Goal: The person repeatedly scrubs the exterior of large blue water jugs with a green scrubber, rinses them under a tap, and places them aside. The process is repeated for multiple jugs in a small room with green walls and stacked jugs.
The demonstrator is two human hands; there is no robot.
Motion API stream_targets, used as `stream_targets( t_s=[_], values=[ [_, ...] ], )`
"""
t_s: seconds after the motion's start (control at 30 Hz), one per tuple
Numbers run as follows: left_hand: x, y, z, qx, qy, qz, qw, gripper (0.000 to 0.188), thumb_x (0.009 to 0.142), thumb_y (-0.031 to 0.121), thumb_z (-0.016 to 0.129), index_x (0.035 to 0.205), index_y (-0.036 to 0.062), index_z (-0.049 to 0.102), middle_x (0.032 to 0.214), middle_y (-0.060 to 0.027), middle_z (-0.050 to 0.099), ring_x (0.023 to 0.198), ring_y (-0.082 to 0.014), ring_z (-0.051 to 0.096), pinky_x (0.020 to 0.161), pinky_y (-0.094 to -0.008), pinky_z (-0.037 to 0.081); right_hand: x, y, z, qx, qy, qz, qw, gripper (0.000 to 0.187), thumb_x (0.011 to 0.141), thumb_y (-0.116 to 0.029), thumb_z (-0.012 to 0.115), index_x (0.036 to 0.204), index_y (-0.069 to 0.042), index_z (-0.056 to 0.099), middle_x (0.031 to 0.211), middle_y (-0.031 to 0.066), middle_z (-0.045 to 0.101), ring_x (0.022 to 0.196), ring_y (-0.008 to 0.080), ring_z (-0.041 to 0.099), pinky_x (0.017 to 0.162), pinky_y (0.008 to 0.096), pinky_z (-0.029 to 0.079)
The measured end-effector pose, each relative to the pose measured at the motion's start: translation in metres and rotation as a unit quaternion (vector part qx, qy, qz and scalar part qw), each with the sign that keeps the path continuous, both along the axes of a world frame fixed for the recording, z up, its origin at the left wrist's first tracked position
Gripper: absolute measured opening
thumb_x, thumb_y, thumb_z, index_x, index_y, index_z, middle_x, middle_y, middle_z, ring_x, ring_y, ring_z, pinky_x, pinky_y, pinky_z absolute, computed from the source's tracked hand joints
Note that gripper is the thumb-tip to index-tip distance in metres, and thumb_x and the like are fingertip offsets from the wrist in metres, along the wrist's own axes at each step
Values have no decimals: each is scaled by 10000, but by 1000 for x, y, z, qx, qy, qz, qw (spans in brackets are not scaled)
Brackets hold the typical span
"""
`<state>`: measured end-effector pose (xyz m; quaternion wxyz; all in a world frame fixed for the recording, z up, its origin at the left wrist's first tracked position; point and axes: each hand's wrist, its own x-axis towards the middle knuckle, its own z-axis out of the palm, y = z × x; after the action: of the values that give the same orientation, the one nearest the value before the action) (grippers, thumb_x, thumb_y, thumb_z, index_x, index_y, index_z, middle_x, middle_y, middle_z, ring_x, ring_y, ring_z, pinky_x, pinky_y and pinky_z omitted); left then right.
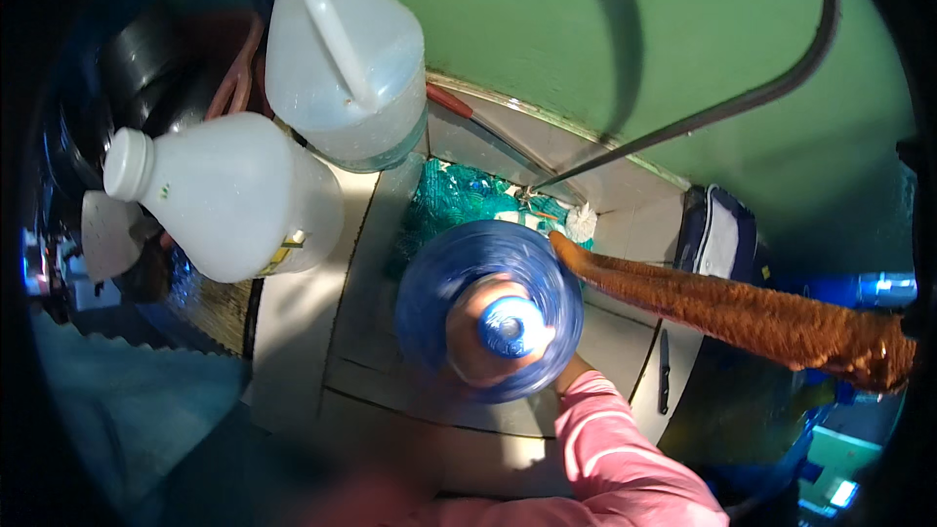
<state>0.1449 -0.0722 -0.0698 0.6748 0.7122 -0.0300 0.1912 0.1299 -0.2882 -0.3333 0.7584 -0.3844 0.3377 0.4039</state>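
Note:
Seen from above, a large round translucent blue water jug (429,307) with a blue-and-white cap (511,326) stands in the middle of the view. My right arm, in a pink sleeve, reaches it from below. My right hand (470,342) shows as skin around the cap, its fingers closed about the neck; the blue plastic and motion blur hide the exact grip. Only a blurred pink smear of my left arm shows at the lower edge, and my left hand is not visible. Just behind the jug lies bunched green netting (444,195).
Two cloudy white jugs, one upright (342,59) and one tilted (234,195), stand at left beside dark pots (146,63). A long orange-brown furry, tail-like thing (732,312) juts from the right. A black-handled knife (665,376), navy-white bag (717,234) and dark curved pipe (703,117) are right.

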Motion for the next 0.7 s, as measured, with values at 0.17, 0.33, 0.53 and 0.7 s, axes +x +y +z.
stream_targets(
  t_s=[0.17,0.33,0.53,0.7],
  values=[
    [-26,2,29,145,-68,-25,987,706,584,178,936,1172,52,567,1127,-156,591,1049,-336,591,937,-461,467,-22,-20,88,-87,35,-66,993,508,1029,-471,453,1308,-74,606,1271,119,668,1099,289,664,998,424,526],
    [-7,-7,-44,84,49,-75,992,519,669,195,885,1094,67,615,928,-124,660,850,-268,662,811,-386,538,-48,37,213,-555,-407,201,697,482,925,-329,574,1307,-36,567,1245,220,585,1142,391,570,975,523,434],
    [-48,-8,31,-85,-12,113,990,368,731,25,806,1045,51,616,935,-64,659,828,-165,645,761,-327,552,-92,42,223,-535,-606,-126,575,536,939,-320,520,1384,-23,521,1432,257,447,1249,456,463,1102,560,290],
    [-83,107,116,-262,-15,9,965,318,857,102,601,1152,7,529,1021,-135,618,1026,-262,601,1025,-433,447,-16,-81,178,-229,-300,-25,926,488,956,-344,506,1328,-33,565,1254,197,593,1142,351,566,1015,484,439]
  ],
)
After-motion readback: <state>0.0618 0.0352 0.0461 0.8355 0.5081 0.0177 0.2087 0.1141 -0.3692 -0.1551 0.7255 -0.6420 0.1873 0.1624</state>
